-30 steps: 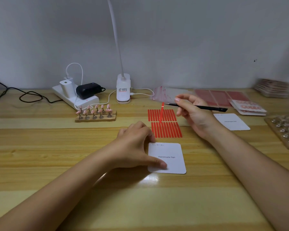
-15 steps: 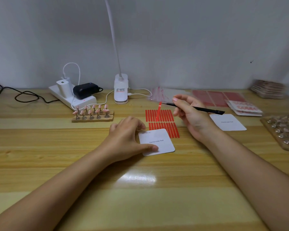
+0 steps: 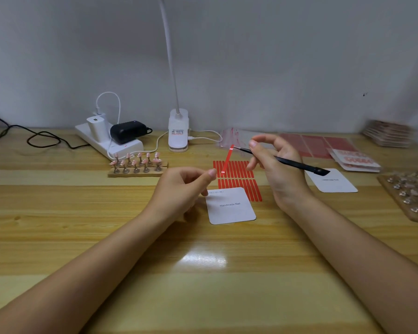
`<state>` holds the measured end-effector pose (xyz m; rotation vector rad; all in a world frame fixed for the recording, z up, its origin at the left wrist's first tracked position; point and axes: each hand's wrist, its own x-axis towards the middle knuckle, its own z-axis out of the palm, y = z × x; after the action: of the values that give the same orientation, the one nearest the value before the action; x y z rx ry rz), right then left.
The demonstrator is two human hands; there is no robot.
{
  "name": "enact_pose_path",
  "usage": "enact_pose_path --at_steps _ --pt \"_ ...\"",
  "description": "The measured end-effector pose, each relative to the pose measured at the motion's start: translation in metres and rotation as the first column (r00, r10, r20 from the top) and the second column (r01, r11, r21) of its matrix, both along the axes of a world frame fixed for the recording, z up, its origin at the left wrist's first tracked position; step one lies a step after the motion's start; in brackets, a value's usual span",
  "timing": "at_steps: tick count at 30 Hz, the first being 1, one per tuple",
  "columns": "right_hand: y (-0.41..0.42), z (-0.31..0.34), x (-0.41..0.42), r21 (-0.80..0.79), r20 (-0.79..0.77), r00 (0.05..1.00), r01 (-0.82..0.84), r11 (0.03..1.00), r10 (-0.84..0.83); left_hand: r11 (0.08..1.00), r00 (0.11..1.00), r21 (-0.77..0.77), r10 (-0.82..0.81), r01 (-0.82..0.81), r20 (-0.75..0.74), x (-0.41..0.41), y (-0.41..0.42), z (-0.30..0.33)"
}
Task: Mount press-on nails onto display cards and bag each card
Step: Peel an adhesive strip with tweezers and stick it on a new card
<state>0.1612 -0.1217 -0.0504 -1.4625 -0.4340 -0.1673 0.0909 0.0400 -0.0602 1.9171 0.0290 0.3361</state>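
A white display card printed "Handmade Nail" lies on the wooden table, partly over a sheet of red adhesive strips. My right hand grips black tweezers, whose tip carries one red strip hanging above the sheet. My left hand hovers just left of the card with fingers loosely curled, thumb tip close to the strip's lower end, holding nothing. Pink press-on nails stand on pegs in a wooden holder behind my left hand.
A white power strip with chargers and a clip lamp stand at the back. Clear bags, red sheets, bagged cards, another white card and a wooden nail holder lie to the right.
My left hand has let go of the card and risen toward the hanging strip. The card was slid away from me, up against the red sheet. The right hand stays raised with the strip.
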Motion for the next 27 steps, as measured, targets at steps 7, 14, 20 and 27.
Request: enact_pose_path --at_steps 7,14,20,27 --pt "0.003 0.0 -0.005 0.004 0.019 0.999 -0.03 1.0 0.029 0.96 0.986 -0.281 -0.065 0.02 -0.153 -0.001 -0.005 0.0" --pt "0.004 0.0 -0.006 -0.011 0.002 0.999 -0.035 0.999 0.035 0.918 0.983 -0.396 -0.085 0.013 -0.164 -0.001 -0.003 0.002" --pt "-0.005 -0.001 -0.001 -0.056 -0.069 0.998 -0.013 0.998 0.009 0.93 0.987 -0.367 -0.064 0.006 -0.145 0.0 0.005 0.011" --pt "-0.018 0.0 0.011 -0.066 -0.235 0.952 -0.217 0.974 0.196 0.926 0.979 -0.376 -0.11 0.038 -0.173 0.0 0.008 0.018"
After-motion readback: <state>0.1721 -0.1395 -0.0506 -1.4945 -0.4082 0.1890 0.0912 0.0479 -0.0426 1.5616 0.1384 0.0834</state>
